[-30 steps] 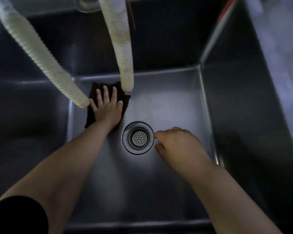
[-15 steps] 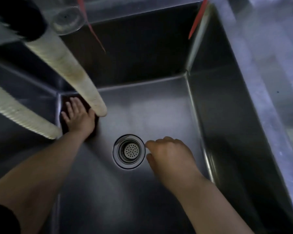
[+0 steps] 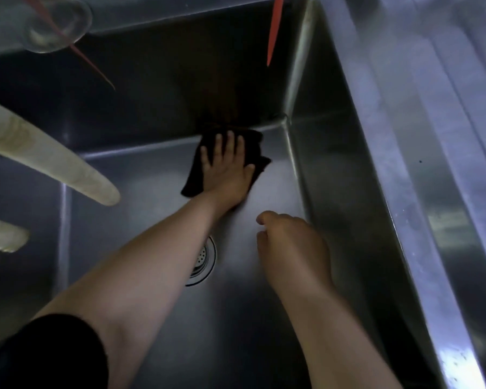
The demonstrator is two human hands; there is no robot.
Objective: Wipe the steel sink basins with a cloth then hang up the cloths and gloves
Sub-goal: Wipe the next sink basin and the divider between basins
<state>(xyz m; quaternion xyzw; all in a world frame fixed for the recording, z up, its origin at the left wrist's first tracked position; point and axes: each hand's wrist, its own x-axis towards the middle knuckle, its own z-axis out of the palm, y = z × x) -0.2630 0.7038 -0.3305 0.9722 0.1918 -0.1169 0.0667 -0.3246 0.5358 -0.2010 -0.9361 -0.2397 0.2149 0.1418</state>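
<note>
Dark brown fabric cloth (image 3: 253, 147), pinned under my flat, open-fingered left hand (image 3: 226, 167), may bunch at the corner ahead, leaving it unwiped.

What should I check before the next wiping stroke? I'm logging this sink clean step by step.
1. Left hand flat on the dark cloth: ok.
2. Cloth on the basin floor at the far right corner: ok.
3. Right hand holds nothing, loosely curled: ok.
4. Drain strainer uncovered by cloth: ok.
5. Hoses out of the cloth's path: ok.
6. Floor fully wiped: cannot tell.
</note>
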